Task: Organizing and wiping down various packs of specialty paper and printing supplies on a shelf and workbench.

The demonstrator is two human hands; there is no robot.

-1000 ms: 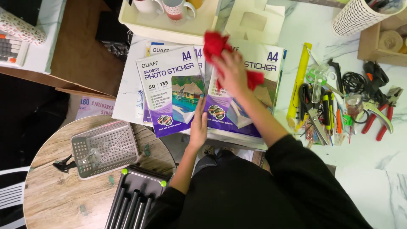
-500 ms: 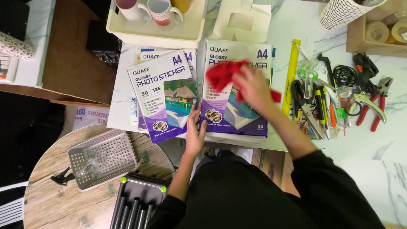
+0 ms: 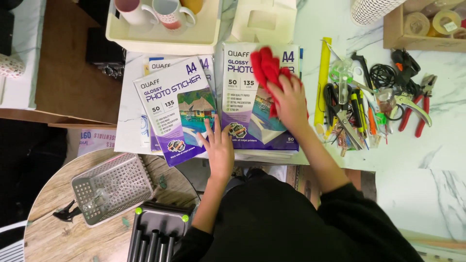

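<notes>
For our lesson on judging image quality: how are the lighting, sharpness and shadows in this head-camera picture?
Head view: even, bright light, no strong glare on the marble table; the right hand and red cloth look slightly soft; the left hand and glossy paper packs are sharp; the floor at lower left is dark.

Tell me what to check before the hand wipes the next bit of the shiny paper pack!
1. Red cloth under the right hand: ok, fingers press it onto the right photo paper pack.
2. Left hand steadying: ok, it lies flat across the edges of both packs.
3. Left photo paper pack straight: not ok, it lies tilted.
4. Tools clear of the cloth: ok, the yellow ruler and scissors lie apart to the right.
5. Pack already clean: cannot tell.
</notes>
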